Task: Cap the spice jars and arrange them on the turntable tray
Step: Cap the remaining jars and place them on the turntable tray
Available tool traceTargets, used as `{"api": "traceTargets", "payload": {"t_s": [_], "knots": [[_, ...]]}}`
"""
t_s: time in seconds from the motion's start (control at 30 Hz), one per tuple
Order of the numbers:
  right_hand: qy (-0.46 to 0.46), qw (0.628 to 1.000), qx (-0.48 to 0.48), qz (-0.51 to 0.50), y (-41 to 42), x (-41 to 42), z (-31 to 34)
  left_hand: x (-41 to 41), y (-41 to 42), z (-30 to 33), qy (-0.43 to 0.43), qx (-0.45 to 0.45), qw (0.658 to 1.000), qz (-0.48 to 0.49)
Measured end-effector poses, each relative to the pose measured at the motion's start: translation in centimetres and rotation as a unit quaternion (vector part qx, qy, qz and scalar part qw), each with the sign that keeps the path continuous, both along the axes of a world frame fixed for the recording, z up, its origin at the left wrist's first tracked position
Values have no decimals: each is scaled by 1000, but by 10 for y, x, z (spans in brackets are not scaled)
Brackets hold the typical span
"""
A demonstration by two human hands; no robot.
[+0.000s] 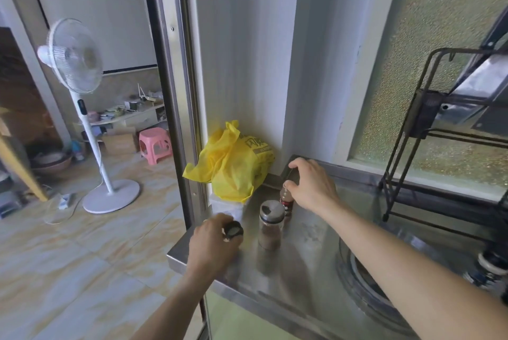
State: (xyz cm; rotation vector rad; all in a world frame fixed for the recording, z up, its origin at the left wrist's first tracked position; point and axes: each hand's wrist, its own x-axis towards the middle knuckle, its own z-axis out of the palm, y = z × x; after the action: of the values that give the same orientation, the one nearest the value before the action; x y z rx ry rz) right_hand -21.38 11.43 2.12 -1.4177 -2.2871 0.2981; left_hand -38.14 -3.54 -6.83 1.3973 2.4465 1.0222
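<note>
A clear spice jar (270, 225) with brown powder and a metal shaker lid stands upright on the steel counter (308, 262). Behind it is a small bottle (286, 198) with a red label; my right hand (313, 184) hovers over it, fingers curled at its top and touching it. My left hand (213, 240) at the counter's left edge is closed around a small dark jar (233, 230) whose open mouth shows white contents. No turntable tray is in view.
A yellow plastic bag (233, 166) sits in the back left corner against the wall. A black wire rack (428, 130) stands at the right. A round burner recess (365, 284) lies at the front right. A fan (79, 70) and a pink stool (155, 144) stand on the floor beyond the counter.
</note>
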Motion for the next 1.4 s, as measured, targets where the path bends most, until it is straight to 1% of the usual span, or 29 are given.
{"api": "traceTargets", "payload": {"t_s": [0.07, 0.1, 0.13, 0.17, 0.2, 0.27, 0.33, 0.4, 0.43, 0.47, 0.53, 0.6, 0.63, 0.67, 0.77, 0.83, 0.93, 1.03, 1.13, 1.2, 1.27, 1.3, 1.4], "knots": [[13, 1000, -11, 1, 17, -2, -3, -3, 13, 28, -16, 74, 997, -10], [39, 999, -23, 6, 25, -3, -5, -3, 22, 47, -36, 102, 994, -22], [90, 994, -57, 9, 30, -5, -5, -2, 35, 64, -64, 125, 989, -37], [163, 980, -114, 13, 34, -7, -4, 0, 49, 80, -96, 139, 984, -55], [242, 953, -179, 23, 35, -8, -1, 3, 65, 92, -127, 147, 978, -76], [358, 880, -309, 49, 35, -6, 8, 10, 95, 108, -153, 148, 969, -123], [421, 828, -363, 75, 37, 2, 17, 16, 119, 110, -159, 138, 965, -154], [457, 804, -371, 84, 46, 12, 21, 20, 135, 105, -174, 133, 959, -179], [458, 805, -367, 87, 50, 15, 22, 21, 141, 100, -179, 135, 956, -190], [443, 818, -355, 88, 54, 18, 21, 22, 145, 94, -182, 136, 953, -201], [376, 869, -311, 81, 61, 21, 16, 23, 152, 83, -179, 122, 952, -215], [256, 941, -211, 70, 66, 22, 9, 21, 158, 75, -162, 67, 960, -220], [188, 967, -153, 75, 67, 22, 9, 19, 160, 71, -157, 25, 963, -219], [137, 980, -114, 90, 68, 22, 8, 17, 163, 67, -151, -18, 964, -220], [32, 986, -68, 147, 64, 18, 10, 18, 168, 61, -100, -124, 960, -230], [-14, 985, -50, 162, 61, 14, 8, 24, 171, 58, -56, -156, 959, -231], [-68, 983, -40, 166, 58, 7, 2, 30, 173, 56, -2, -172, 961, -217], [-96, 982, -3, 161, 55, 11, 10, 33, 173, 65, 8, -147, 965, -215], [-89, 983, 23, 161, 51, 26, 44, 40, 168, 84, -36, -77, 970, -226], [-102, 985, 46, 130, 47, 39, 69, 54, 157, 99, -94, -26, 967, -237], [-136, 983, 72, 98, 38, 55, 91, 73, 143, 112, -156, 13, 957, -245], [-143, 983, 64, 97, 34, 65, 100, 84, 135, 117, -177, 28, 952, -247], [-144, 980, -32, 135, 13, 99, 127, 119, 111, 127, -215, 53, 938, -267]]}}
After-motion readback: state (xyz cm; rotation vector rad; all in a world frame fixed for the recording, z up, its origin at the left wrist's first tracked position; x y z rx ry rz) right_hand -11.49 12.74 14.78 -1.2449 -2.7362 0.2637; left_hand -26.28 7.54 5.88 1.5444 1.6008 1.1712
